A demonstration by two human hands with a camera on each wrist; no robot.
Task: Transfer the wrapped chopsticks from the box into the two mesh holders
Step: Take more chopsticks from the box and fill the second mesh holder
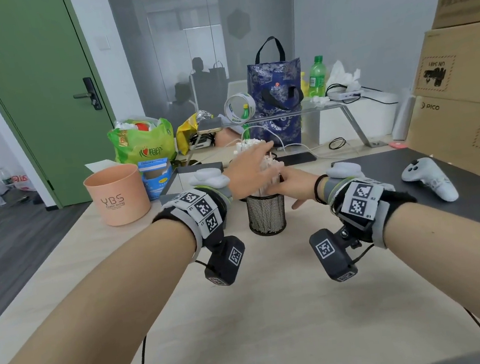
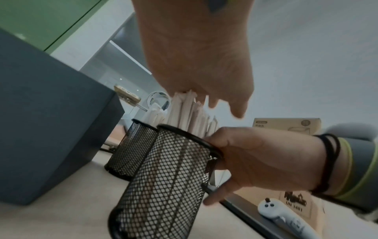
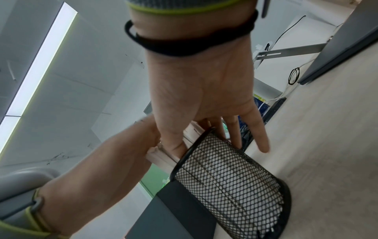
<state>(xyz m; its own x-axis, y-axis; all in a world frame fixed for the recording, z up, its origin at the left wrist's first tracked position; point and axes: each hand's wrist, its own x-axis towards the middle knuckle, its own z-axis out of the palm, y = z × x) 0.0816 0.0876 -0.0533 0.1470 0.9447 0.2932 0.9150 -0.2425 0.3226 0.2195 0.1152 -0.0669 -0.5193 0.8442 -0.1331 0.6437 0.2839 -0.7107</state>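
At mid-bench, wrapped chopsticks (image 2: 190, 113) fill the near mesh holder (image 1: 266, 214); left hand (image 1: 249, 170) lies flat on them, right hand (image 1: 290, 186) grips its rim. Grey box (image 2: 51, 113) sits just left; pink cup (image 1: 117, 195) reads YBS, carton (image 1: 451, 127) PICO.

Black wire-mesh holder (image 1: 266, 214); paper-wrapped chopsticks (image 2: 191, 113).

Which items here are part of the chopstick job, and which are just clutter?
Job: wrapped chopsticks, near mesh holder, far mesh holder, grey box, left hand, right hand.
Lying about: pink cup, white controller, blue bag, green bottle, cardboard boxes.
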